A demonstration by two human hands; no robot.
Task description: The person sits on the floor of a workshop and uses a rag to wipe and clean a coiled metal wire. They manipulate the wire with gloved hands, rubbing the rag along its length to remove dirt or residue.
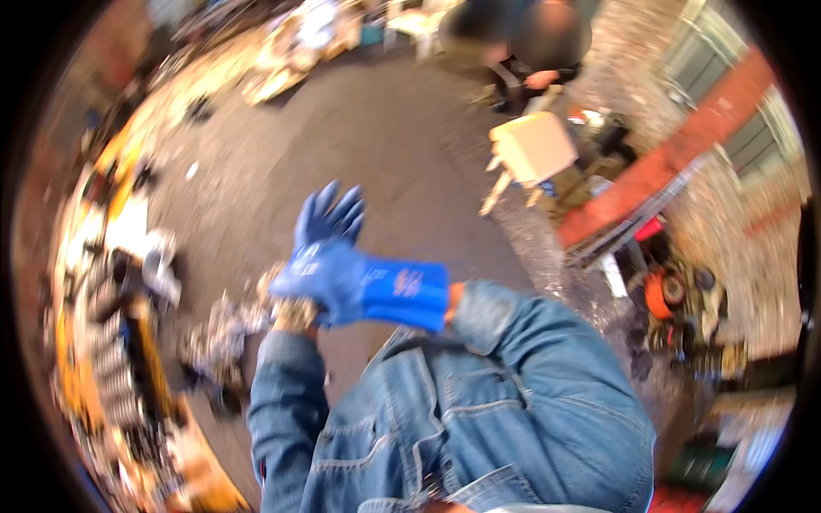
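Both my hands are in front of my body and overlap. My right hand [321,282], in a blue glove with a long cuff, reaches across from the right and closes over the wrist part of the other blue glove. My left hand [329,214] appears to be in that glove, its fingers stretched out and spread away from me, holding nothing. Greyish-beige material [295,315] shows at the left wrist, between my denim sleeve and the blue glove. Blur and the overlap hide exactly how my right fingers sit.
A wooden stool [534,147] stands at the far right, with a seated person behind it. A red beam [676,145] slants along the right side, above scattered equipment [663,291]. Metal parts [115,368] line the left, near clear plastic wrapping [160,265] on the dark floor [410,128].
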